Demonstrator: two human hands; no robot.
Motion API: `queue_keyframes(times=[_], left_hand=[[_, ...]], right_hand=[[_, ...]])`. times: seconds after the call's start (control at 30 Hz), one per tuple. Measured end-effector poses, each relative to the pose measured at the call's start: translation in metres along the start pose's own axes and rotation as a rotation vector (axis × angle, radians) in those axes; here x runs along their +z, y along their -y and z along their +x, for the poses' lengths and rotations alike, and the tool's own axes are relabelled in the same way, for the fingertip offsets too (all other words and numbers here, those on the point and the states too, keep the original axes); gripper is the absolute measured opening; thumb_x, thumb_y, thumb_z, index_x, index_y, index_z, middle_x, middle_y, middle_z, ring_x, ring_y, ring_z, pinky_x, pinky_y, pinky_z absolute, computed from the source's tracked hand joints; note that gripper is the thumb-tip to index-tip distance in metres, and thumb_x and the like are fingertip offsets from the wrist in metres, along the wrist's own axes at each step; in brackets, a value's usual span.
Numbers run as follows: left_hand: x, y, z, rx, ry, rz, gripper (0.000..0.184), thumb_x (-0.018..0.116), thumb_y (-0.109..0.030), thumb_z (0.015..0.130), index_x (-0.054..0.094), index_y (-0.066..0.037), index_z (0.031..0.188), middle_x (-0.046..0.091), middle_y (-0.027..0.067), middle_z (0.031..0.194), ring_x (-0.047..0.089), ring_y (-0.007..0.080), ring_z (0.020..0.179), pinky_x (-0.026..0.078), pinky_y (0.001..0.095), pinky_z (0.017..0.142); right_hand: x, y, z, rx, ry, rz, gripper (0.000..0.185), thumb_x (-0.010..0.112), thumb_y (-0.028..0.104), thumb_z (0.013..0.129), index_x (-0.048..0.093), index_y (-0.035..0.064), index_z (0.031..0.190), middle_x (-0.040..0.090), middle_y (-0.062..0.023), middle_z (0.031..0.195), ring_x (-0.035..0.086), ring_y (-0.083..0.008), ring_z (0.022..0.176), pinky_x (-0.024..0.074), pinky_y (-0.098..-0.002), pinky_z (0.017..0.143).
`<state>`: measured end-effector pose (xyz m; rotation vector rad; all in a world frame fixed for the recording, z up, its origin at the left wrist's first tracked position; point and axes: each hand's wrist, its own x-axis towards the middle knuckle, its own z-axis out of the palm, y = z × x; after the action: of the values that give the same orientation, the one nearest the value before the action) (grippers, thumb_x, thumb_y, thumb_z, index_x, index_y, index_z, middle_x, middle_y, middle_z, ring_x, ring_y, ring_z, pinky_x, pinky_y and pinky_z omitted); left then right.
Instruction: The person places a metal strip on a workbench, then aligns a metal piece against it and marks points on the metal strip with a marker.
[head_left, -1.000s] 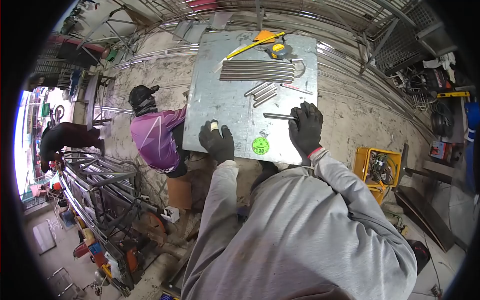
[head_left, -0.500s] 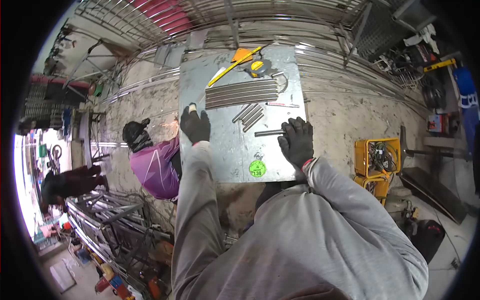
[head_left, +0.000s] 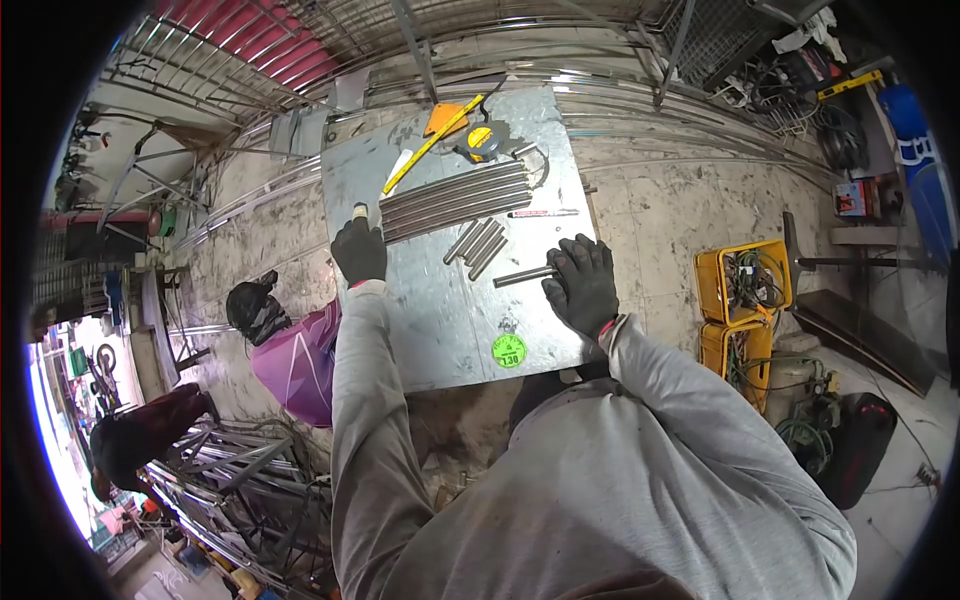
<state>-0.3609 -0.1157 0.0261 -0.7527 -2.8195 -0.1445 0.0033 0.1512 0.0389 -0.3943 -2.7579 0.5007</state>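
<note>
A metal sheet tabletop (head_left: 440,340) lies in front of me. My right hand (head_left: 582,285), in a dark glove, is closed over a short metal tube (head_left: 522,276) whose end sticks out to the left. My left hand (head_left: 358,250), also gloved, rests at the table's left edge with its fingers apart; one fingertip looks pale. Several short tubes (head_left: 476,247) lie loose between the hands. Beyond them is a row of longer metal tubes (head_left: 455,200). A red-and-white marker (head_left: 530,213) lies right of that row.
At the table's far side are a tape measure (head_left: 482,142), its yellow blade (head_left: 430,148) and an orange triangular piece (head_left: 445,119). A green round sticker (head_left: 509,350) marks the near edge. A person in purple (head_left: 298,365) crouches at left. Yellow crates (head_left: 728,290) stand right.
My view has turned slightly, so the table appears tilted and shifted left. Both hands and the tubes keep nearly the same places on the table.
</note>
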Motion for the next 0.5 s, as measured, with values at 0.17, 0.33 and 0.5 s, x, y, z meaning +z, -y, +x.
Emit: queue_keyframes(times=[0.17,0.33,0.5], left_hand=[[0.001,0.011,0.019,0.001,0.056,-0.091,0.056,0.083,-0.023,0.087,0.072,-0.012,0.14,0.08,0.0143,0.098,0.078,0.0359,0.095,0.06,0.0512,0.086],[0.015,0.009,0.021,0.007,0.004,-0.078,0.038,0.079,-0.027,0.087,0.082,-0.014,0.122,0.083,0.0164,0.103,0.08,0.0375,0.099,0.062,0.049,0.088],[0.001,0.035,0.025,0.023,0.089,-0.055,0.03,0.078,-0.027,0.087,0.082,-0.015,0.113,0.083,0.0121,0.099,0.079,0.0362,0.099,0.062,0.0507,0.088]], right_hand=[[-0.001,0.002,0.001,-0.019,-0.035,-0.013,0.051,0.072,0.035,0.099,0.068,0.0079,0.142,0.06,-0.0199,0.149,0.05,-0.0456,0.147,0.0356,-0.0653,0.123],[0.0,0.001,0.0,-0.007,-0.018,0.01,0.05,0.068,0.038,0.101,0.067,0.0085,0.141,0.061,-0.019,0.149,0.05,-0.0448,0.147,0.0348,-0.0674,0.123],[-0.003,0.004,0.003,-0.028,-0.082,0.026,0.048,0.071,0.034,0.098,0.068,0.0078,0.138,0.062,-0.019,0.144,0.051,-0.0447,0.143,0.0372,-0.0667,0.12]])
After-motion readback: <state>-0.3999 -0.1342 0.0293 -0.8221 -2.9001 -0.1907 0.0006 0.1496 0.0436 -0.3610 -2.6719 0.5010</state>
